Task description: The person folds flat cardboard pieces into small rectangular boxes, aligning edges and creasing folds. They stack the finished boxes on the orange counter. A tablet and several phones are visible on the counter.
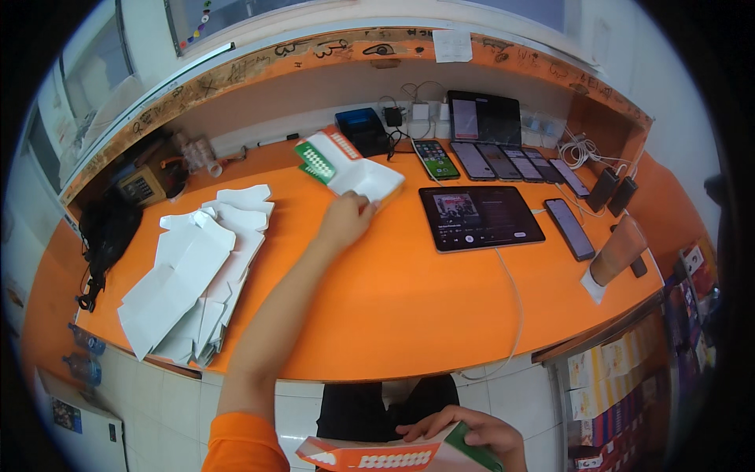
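Observation:
My left hand (344,220) reaches out over the orange counter (377,291) and grips the near edge of a folded white carton (354,169) with a green and orange printed side. Down at the bottom edge of the view, my right hand (472,433) holds another flat carton blank (385,456), orange and green with white marks. A spread pile of flat white carton blanks (197,267) lies on the counter to the left of my left arm.
A black tablet (480,218) with a lit screen lies right of the carton, a white cable trailing from it. Several phones (503,161) sit in a row behind, a second tablet (484,118) leans on the back wall. A small black printer (362,130) stands at the back.

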Demonstrator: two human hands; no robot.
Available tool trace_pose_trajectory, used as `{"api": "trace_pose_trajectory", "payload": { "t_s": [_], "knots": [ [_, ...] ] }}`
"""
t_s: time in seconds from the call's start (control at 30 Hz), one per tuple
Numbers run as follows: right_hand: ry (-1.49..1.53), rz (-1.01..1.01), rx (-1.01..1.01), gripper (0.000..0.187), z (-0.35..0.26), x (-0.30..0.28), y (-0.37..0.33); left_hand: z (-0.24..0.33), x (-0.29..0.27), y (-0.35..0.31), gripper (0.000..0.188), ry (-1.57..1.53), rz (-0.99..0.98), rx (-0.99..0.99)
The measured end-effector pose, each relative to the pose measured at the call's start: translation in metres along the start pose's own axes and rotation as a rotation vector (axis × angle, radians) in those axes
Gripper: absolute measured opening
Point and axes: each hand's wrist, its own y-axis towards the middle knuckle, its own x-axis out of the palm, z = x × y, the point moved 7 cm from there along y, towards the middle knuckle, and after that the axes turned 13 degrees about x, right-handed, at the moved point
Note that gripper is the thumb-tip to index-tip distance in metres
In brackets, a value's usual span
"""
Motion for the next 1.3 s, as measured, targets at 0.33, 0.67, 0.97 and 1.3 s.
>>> {"api": "trace_pose_trajectory", "payload": {
  "t_s": [0.33,0.67,0.97,1.3],
  "knots": [
    [-0.526,0.459,-0.034,0.054,-0.079,-0.008,0.014,0.045,-0.055,-0.099,0.016,-0.212,0.171,0.084],
    [-0.482,0.666,-0.568,0.040,-0.280,-0.029,0.140,0.046,-0.035,-0.101,0.047,-0.328,0.307,0.059],
    [-1.287,1.326,-0.403,0.063,-0.282,-0.104,0.194,0.043,-0.054,-0.106,0.038,-0.564,0.384,-0.167],
    [-1.237,1.053,-0.677,0.084,-0.260,-0.075,0.198,-0.027,-0.056,-0.054,0.060,-0.637,0.240,-0.543]
  ]
}}
